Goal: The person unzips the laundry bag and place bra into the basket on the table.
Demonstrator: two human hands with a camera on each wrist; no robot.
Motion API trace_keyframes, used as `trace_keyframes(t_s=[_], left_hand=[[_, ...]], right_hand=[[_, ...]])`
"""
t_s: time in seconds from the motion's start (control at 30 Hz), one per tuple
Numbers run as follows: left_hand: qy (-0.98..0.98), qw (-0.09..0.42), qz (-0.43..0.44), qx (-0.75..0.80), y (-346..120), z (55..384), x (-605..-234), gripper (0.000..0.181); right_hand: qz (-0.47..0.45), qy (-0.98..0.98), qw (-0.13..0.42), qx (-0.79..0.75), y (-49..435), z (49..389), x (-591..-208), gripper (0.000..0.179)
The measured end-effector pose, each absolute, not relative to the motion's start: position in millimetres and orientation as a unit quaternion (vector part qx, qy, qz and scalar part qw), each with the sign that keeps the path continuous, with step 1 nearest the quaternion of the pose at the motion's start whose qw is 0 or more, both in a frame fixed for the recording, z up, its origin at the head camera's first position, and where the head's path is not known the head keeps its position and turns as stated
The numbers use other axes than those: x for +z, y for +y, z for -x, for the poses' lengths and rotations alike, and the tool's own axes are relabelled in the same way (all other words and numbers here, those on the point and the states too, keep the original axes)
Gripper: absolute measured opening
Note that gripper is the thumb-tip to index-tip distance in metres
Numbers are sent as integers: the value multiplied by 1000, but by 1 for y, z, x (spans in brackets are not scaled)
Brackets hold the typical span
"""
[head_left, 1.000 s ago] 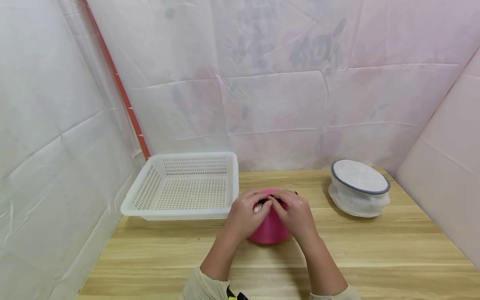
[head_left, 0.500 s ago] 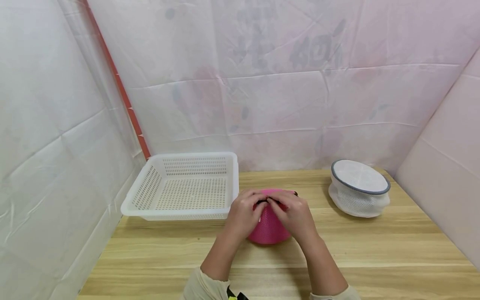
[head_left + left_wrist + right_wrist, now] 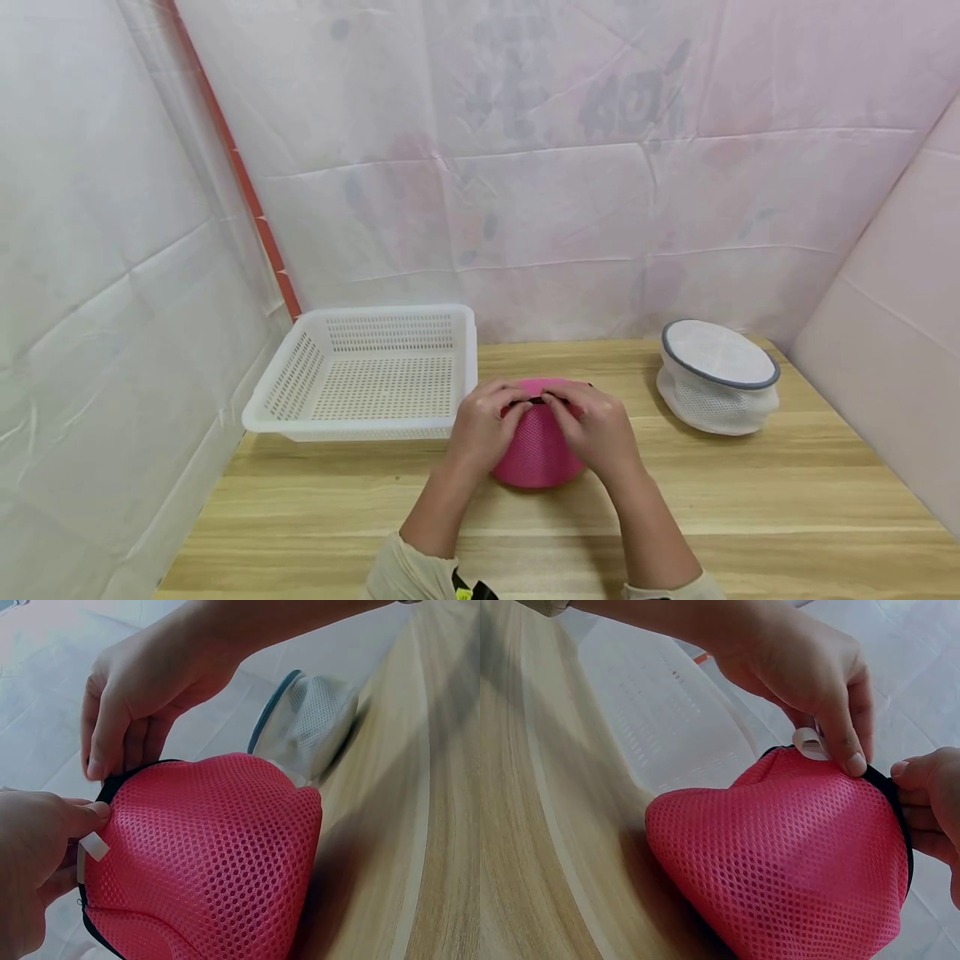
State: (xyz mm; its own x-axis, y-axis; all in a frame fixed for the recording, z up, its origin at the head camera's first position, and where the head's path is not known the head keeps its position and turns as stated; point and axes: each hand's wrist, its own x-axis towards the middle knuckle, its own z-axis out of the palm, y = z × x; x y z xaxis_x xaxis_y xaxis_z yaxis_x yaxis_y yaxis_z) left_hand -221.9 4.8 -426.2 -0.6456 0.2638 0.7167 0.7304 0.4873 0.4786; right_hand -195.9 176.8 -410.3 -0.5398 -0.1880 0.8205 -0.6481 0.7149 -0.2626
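A pink mesh laundry bag (image 3: 538,450) with black edging stands on the wooden table in front of the person. The left hand (image 3: 483,425) pinches the black rim at its upper left, beside a small white tag (image 3: 94,846) that shows in both wrist views. On the same rim, a short way to the right, the right hand (image 3: 596,423) pinches with thumb and fingers. A short stretch of black edging is visible between the two hands in the head view. The bag's mesh side bulges toward the person, and its far side is mostly hidden.
A white perforated plastic basket (image 3: 360,430) stands at the back left of the table. At the back right sits a white mesh laundry bag (image 3: 720,400) with a grey rim. Pale sheeting (image 3: 540,208) hangs behind and along both sides.
The hands have moved slightly apart along the black edging, and more of it shows between them. The white tag by the left hand is no longer visible in the head view.
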Motion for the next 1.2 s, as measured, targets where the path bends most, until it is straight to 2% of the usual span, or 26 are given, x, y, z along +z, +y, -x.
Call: trace_keyframes(t_s=[0.77, 1.2], left_hand=[[-812, 299, 276, -418, -3, 227, -424, 7], [-829, 304, 263, -389, -7, 228, -423, 16]], right_hand=[[-221, -825, 444, 271, 183, 196, -405, 21], [-232, -814, 423, 322, 173, 197, -409, 21]])
